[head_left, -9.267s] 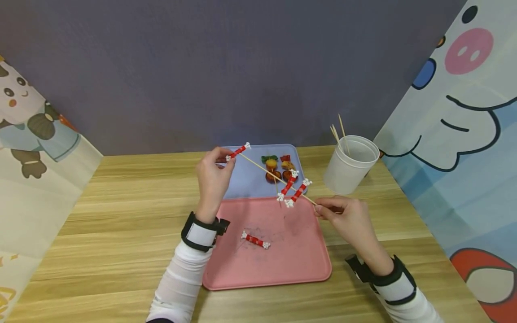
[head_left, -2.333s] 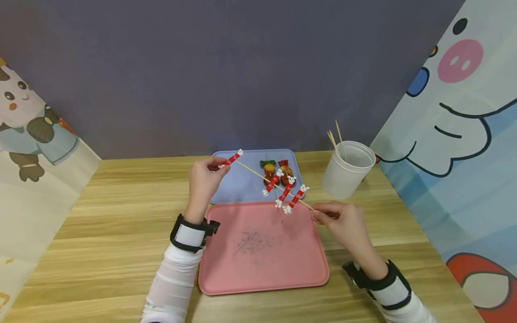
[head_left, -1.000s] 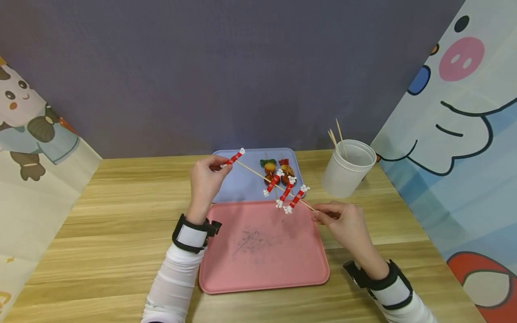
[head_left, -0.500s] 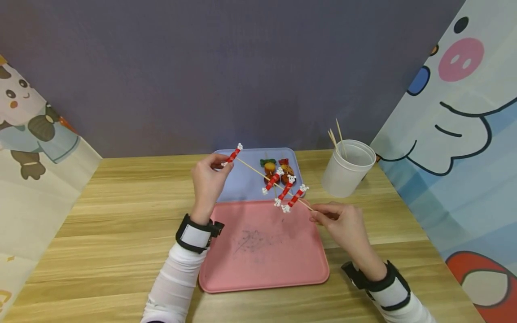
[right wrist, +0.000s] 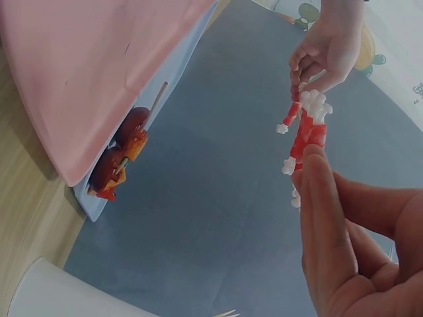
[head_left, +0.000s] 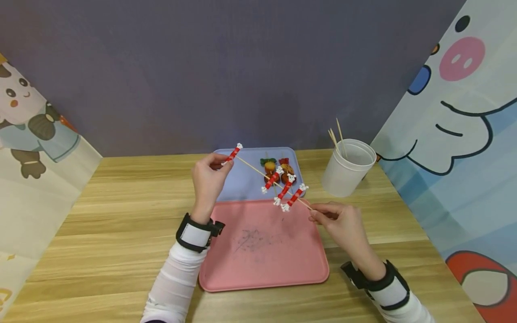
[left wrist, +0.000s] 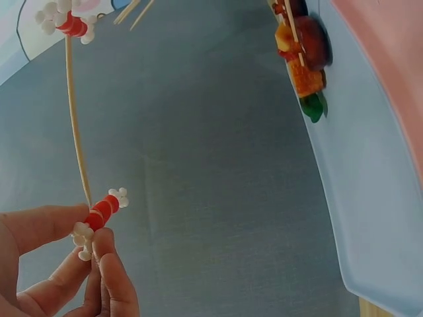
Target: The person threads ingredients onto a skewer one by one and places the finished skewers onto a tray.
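In the head view my left hand [head_left: 211, 179] pinches a small red piece with white knobbed ends [head_left: 233, 154] at the far tip of a thin wooden skewer [head_left: 251, 167]. My right hand [head_left: 343, 224] pinches the skewer's near end between thumb and fingers. Three more such red-and-white pieces [head_left: 284, 189] sit crosswise on the stick, closer to the right hand. The left wrist view shows the held piece [left wrist: 104, 211] between thumb and fingertips, right at the stick's end. Whether the tip has entered it, I cannot tell.
Below the skewer lies a pink tray [head_left: 278, 269] with dark scuffs. Behind it, a light blue tray [head_left: 242, 190] holds two loaded skewers of toy food [head_left: 269, 167]. At the back right stands a white tub [head_left: 343, 177] with several bare sticks [head_left: 339, 132].
Since the oldest frame, a third piece has joined the skewer, and the piece from the pink tray is now in my left hand. Over the last second, that piece has tilted slightly more upright.
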Available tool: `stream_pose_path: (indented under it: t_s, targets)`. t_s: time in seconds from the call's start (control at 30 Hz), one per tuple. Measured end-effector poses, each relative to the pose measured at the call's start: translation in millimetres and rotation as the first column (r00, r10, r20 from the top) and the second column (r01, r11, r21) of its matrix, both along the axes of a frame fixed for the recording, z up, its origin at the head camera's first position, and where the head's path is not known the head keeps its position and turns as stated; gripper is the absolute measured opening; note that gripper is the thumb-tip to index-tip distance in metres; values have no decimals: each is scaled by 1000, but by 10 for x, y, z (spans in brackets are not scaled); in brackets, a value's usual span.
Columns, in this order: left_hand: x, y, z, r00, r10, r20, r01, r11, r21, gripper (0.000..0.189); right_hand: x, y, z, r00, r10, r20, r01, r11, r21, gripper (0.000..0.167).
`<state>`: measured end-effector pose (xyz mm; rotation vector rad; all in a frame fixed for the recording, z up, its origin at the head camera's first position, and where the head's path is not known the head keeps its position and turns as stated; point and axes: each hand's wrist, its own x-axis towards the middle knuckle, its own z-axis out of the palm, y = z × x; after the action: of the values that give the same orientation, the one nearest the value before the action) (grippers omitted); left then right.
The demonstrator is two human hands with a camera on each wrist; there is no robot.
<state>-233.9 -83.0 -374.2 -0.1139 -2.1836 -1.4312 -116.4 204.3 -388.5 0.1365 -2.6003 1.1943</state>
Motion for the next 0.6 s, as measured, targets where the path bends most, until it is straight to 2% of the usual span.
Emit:
stream_pose_path:
  t_s: [0.6]
  targets:
    - [-11,13,-37,1000,1,-30,-1,1000,-22,11,13,-1,32,999,-1,48,1,1000,8,14]
